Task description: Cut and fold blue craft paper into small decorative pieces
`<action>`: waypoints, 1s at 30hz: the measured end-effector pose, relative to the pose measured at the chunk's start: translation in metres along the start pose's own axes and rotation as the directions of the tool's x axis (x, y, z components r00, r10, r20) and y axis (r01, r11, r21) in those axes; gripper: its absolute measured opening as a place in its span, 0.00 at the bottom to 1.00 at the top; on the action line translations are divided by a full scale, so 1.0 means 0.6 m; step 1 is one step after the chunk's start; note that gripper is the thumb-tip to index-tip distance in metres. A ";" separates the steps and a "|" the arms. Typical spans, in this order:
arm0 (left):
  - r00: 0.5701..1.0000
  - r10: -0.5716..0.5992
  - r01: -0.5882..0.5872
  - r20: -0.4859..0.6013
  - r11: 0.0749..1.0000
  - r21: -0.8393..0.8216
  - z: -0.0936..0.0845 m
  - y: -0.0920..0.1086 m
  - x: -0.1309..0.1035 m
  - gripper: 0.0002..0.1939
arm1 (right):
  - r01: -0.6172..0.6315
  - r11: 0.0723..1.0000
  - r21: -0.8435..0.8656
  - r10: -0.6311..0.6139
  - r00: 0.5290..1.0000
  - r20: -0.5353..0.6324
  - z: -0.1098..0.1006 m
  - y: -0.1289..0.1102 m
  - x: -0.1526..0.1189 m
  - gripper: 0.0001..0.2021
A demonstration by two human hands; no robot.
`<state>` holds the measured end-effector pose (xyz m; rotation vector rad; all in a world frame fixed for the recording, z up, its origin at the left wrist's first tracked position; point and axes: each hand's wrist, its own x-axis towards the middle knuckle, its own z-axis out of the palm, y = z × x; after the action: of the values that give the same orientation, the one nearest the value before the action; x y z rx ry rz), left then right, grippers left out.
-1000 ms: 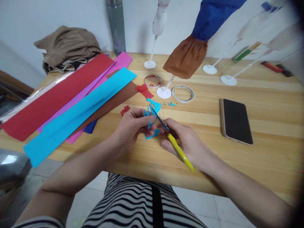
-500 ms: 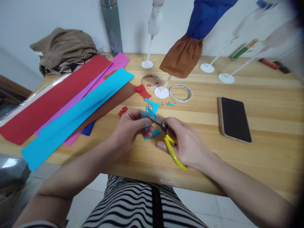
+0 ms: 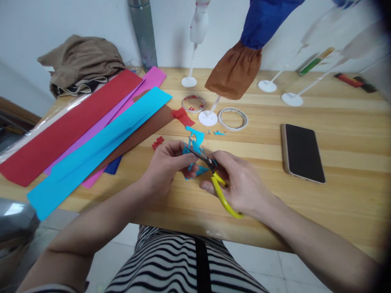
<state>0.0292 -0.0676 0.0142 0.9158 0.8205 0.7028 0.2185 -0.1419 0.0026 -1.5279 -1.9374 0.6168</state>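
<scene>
Between its thumb and fingers, my left hand (image 3: 166,165) pinches a small piece of blue crepe paper (image 3: 186,150), mostly hidden by the fingers. My right hand (image 3: 241,181) is wrapped around the yellow handles of a pair of scissors (image 3: 224,199). The dark blades point up and left, slightly parted, at the blue piece by my left thumb. More blue scraps (image 3: 199,138) lie on the table just beyond the blades, and another blue scrap (image 3: 201,170) lies under my hands. Small red cut-out shapes (image 3: 158,142) rest beside my left hand.
Long crepe paper strips, with a blue strip (image 3: 100,150) on top, cover the left. Two tape rolls (image 3: 233,119), a red scrap (image 3: 183,117) and a doll stand with a brown skirt (image 3: 235,75) are ahead. A phone (image 3: 303,152) lies right; a bottle (image 3: 143,36) stands behind.
The scissor blades and the blue piece have shifted very slightly between my fingers. Both hands stay in nearly the same place, and the things on the table have not moved.
</scene>
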 end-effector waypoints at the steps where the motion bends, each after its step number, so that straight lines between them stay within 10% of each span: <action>1: 1.000 0.001 -0.001 0.000 1.000 0.004 -0.001 0.000 0.000 0.16 | -0.006 1.000 0.004 0.006 1.000 0.002 0.000 -0.001 0.000 0.15; 30: 1.000 -0.010 0.010 -0.003 1.000 0.019 -0.002 0.000 -0.001 0.15 | -0.025 0.999 0.034 0.025 1.000 -0.017 -0.001 0.000 -0.001 0.16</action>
<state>0.0283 -0.0677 0.0137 0.9278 0.8354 0.6887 0.2189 -0.1426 0.0032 -1.5338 -1.8882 0.6417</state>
